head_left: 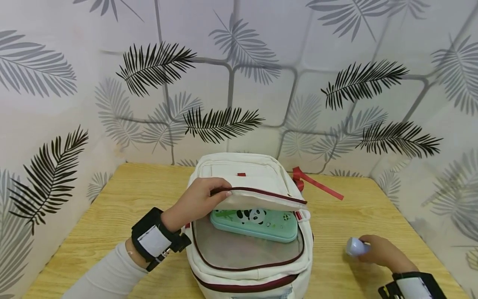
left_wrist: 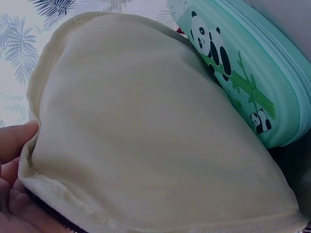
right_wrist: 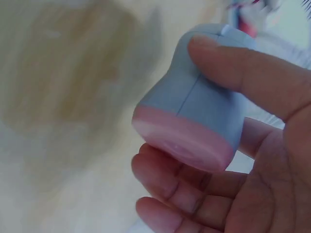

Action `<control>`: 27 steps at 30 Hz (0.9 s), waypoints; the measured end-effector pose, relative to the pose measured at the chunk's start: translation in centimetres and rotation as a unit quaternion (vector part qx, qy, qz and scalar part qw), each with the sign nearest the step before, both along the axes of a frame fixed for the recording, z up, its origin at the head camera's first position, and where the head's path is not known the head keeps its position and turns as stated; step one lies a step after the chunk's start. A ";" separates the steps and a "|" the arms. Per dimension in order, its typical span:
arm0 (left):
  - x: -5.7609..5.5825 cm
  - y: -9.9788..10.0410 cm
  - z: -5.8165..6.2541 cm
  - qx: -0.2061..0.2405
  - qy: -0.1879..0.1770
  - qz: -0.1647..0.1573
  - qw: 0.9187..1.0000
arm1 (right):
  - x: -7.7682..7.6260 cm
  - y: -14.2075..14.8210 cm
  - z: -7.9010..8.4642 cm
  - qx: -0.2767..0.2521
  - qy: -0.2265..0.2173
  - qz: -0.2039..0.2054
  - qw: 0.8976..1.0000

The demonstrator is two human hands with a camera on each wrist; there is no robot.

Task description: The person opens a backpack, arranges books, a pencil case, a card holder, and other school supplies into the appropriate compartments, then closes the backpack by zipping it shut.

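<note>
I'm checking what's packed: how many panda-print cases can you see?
1: the mint-green case lies in the open front pocket of the white backpack, partly under the flap that the left hand holds. Others inside the backpack would be hidden.

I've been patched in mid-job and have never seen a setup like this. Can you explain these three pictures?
There's no machine: you're watching a person's left hand and right hand. The wide picture is taken from the head, looking forward and down; the other two are taken from the left and right wrists. A white backpack lies on the wooden table, with a red ribbon beside it. The left hand pinches the edge of the front pocket's flap, holding it up; a mint-green panda case lies in that pocket. The right hand holds a small blue-and-pink object; I can't tell what it is.
</note>
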State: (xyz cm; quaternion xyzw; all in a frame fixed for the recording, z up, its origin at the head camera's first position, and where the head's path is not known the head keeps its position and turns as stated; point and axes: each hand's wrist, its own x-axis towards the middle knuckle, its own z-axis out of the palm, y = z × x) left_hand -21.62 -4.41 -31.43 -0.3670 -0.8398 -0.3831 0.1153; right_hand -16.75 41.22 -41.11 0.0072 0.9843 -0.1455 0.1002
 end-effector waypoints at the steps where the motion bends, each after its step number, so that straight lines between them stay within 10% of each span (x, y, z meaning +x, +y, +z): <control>1: 0.0 0.0 0.0 -0.001 -0.001 0.001 1.000 | 0.0 -1.0 0.6 0.002 0.010 0.007 1.000; 15: -0.3 -0.2 0.2 0.003 -0.005 -0.002 1.000 | 0.8 -13.8 6.0 0.010 0.109 0.110 0.988; 27: -0.2 -0.1 0.4 0.007 -0.011 0.008 1.000 | -0.1 -21.2 6.0 0.042 0.143 0.225 0.963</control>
